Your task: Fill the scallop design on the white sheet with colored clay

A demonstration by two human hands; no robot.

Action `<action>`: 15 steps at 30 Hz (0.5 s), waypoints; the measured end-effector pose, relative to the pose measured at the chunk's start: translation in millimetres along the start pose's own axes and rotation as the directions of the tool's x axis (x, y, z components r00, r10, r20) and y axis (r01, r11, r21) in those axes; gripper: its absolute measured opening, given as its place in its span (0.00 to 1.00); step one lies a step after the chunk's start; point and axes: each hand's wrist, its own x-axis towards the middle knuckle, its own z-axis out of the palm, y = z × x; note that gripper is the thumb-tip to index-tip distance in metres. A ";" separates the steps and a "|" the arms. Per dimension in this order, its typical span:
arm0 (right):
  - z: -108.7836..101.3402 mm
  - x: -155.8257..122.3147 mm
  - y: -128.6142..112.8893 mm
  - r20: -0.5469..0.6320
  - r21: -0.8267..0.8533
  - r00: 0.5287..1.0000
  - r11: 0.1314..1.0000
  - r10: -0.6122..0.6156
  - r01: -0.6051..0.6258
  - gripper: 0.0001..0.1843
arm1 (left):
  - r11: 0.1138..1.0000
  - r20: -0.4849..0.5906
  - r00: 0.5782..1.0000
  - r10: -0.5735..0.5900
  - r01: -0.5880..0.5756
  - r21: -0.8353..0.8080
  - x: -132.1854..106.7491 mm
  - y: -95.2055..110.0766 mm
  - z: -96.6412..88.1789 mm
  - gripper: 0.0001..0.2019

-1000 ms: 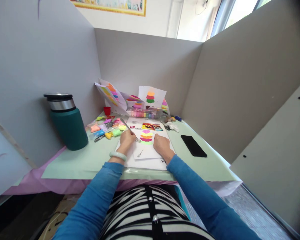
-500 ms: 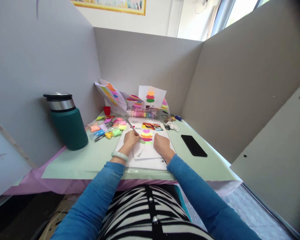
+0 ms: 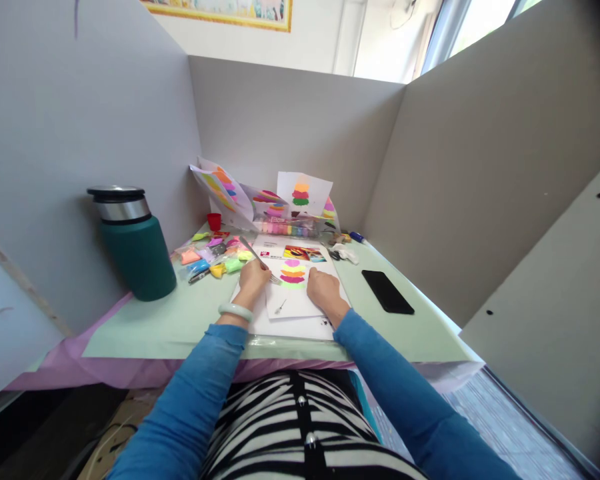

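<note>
A metal fork (image 3: 253, 251) is gripped in my left hand (image 3: 253, 280), its handle slanting up and away to the left. Its tines point right, at the left edge of a clay picture. The picture is a stack of coloured clay layers (image 3: 293, 271), purple, yellow, orange and magenta with pale green at the bottom, on a white sheet (image 3: 295, 303). My right hand (image 3: 325, 291) is closed in a fist and rests on the right edge of that sheet; nothing shows in its fingers. A small dark printed figure marks the sheet's lower left.
Bags of coloured clay (image 3: 215, 257) and a pen lie to the left, near a teal bottle (image 3: 137, 257). A black phone (image 3: 387, 291) lies to the right. Sheets with similar clay pictures (image 3: 305, 190) lean at the back, behind a pack of coloured clay (image 3: 287, 229). Grey partitions enclose the table.
My left hand has drawn back a little to the left with the fork, so the tines have moved off the clay layers. The right fist has stayed in place.
</note>
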 end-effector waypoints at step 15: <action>-8.1 -2.9 -4.0 0.062 -0.050 0.998 0.999 0.023 -0.020 0.17 | 0.997 0.016 0.997 0.075 -0.075 -0.015 3.7 5.4 13.7 0.06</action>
